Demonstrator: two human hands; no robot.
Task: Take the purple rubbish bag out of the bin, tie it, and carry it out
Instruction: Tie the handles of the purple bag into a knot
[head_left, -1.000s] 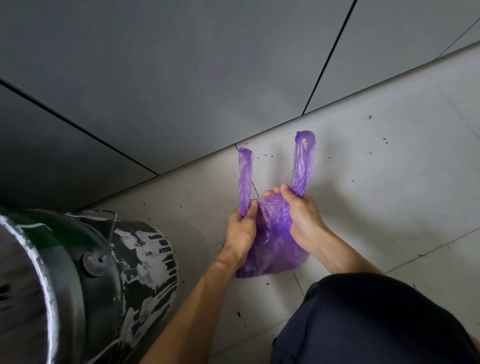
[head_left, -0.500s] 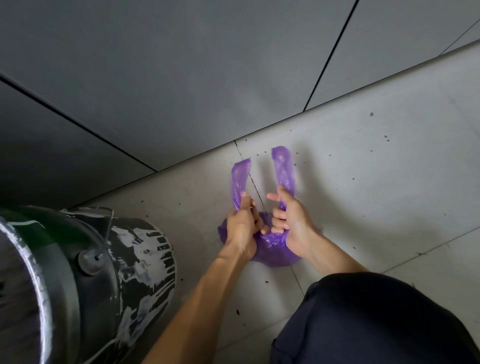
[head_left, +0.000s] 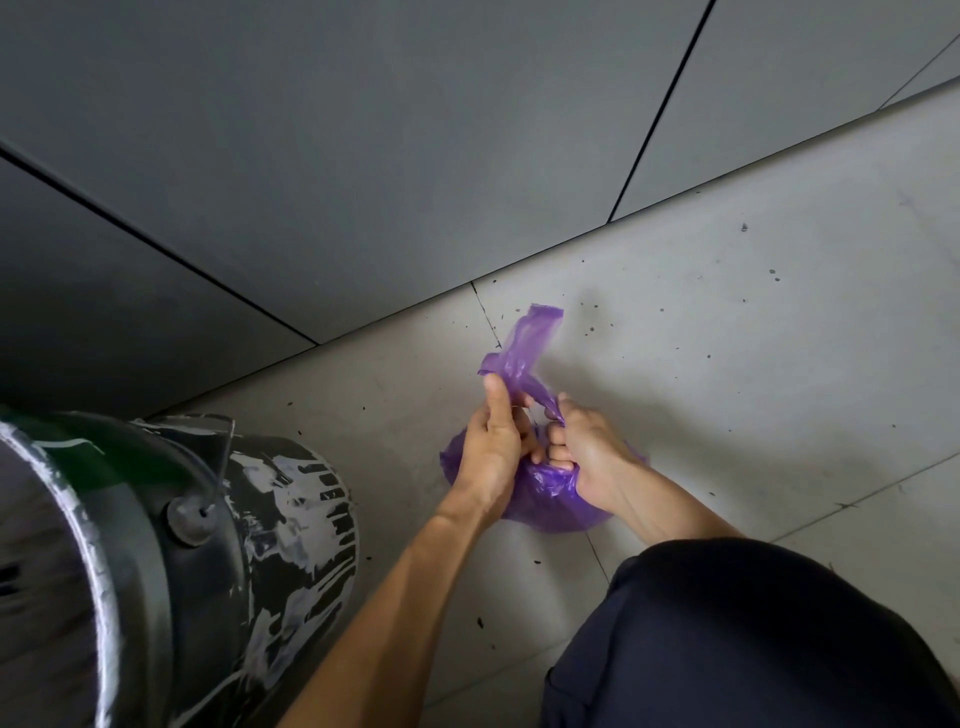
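The small purple rubbish bag (head_left: 545, 499) rests on the grey tiled floor, out of the bin. My left hand (head_left: 493, 447) pinches one handle strip, which sticks up past my thumb. My right hand (head_left: 587, 457) grips the other strip and the bag's neck. The two handle strips (head_left: 524, 358) cross each other between my hands. The black bin (head_left: 218, 551), smeared with white paint and fitted with a wire handle, stands at the lower left, apart from the bag.
A grey panelled wall (head_left: 415, 130) meets the floor just behind the bag. My knee in dark cloth (head_left: 727, 639) fills the lower right. Speckled floor tiles (head_left: 753, 338) stretch to the right.
The two handle strips stood apart and upright before; now they are crossed and pulled lower between my hands. The bag has sunk flatter onto the floor.
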